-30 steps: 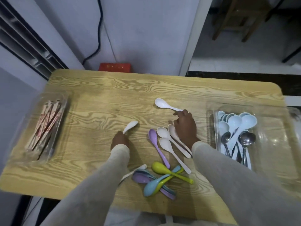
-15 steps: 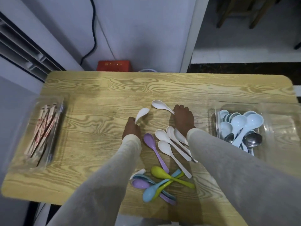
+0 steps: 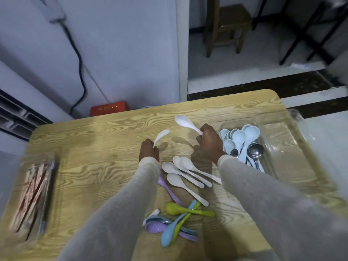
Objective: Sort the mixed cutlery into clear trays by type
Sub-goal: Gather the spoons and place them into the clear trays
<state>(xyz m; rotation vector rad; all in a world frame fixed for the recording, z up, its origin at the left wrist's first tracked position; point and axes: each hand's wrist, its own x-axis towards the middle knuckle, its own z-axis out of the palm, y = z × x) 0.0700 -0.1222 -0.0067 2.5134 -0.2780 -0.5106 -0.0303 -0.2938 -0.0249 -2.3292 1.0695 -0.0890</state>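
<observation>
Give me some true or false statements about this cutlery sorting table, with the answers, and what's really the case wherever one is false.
1. The left hand grips a white spoon. True.
2. The right hand holds nothing. False: it grips a second white spoon by the handle.
3. The right tray is bare. False: it holds pale blue spoons and metal spoons.
4. Wrapped chopsticks lie in the left tray. True.
5. The green spoon lies in the right tray. False: it lies on the table.
</observation>
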